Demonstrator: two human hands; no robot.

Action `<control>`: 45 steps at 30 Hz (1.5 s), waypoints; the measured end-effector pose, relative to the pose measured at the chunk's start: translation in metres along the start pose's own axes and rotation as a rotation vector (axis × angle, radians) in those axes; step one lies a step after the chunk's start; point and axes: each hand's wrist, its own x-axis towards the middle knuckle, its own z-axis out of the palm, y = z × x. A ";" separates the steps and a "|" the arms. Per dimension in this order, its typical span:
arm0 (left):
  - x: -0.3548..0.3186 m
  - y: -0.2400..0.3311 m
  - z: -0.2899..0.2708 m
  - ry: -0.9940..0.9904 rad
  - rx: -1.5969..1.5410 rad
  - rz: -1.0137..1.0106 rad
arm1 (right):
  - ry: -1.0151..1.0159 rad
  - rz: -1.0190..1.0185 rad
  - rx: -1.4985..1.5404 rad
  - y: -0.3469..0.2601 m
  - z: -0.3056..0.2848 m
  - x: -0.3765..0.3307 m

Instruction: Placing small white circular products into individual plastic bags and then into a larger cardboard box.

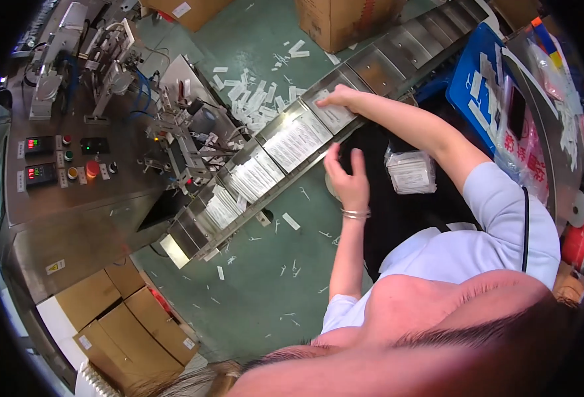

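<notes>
My right hand (340,98) reaches over the conveyor (385,71), its fingers stretched across the top of a batch of slim white packets (336,116) in one compartment. Nearer to me, my left hand (350,185) hangs beside the conveyor's near edge, fingers apart and holding nothing; a bracelet circles its wrist. Stacked slim white packets (297,141) fill the neighbouring compartment. More packets (255,175) lie in the compartment further down, and a looser, fanned group (222,208) sits closer to the lower end. On my dark-clothed lap rests a clear-wrapped bundle of white packets (410,173).
A steel machine (73,185) with buttons and displays stands at left. Loose white strips (255,102) litter the green floor beyond the conveyor. Cardboard boxes (130,337) are at lower left, another box (345,23) at the back. A blue tray (461,86) lies at right.
</notes>
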 end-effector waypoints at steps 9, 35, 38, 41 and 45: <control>0.050 -0.039 0.006 0.182 -0.102 -0.097 | -0.163 0.058 0.487 -0.028 0.030 -0.048; 0.027 0.020 0.101 -0.288 -0.675 -0.426 | -0.012 -0.821 0.249 0.103 -0.073 -0.158; 0.015 0.016 0.115 -0.271 -0.612 -0.339 | 0.153 -0.910 0.132 0.117 -0.071 -0.165; 0.014 0.015 0.116 -0.214 -0.829 -0.424 | 0.023 -0.817 0.289 0.119 -0.073 -0.167; 0.002 0.024 0.105 -0.244 -0.261 0.064 | -0.092 -0.736 0.192 0.133 -0.076 -0.155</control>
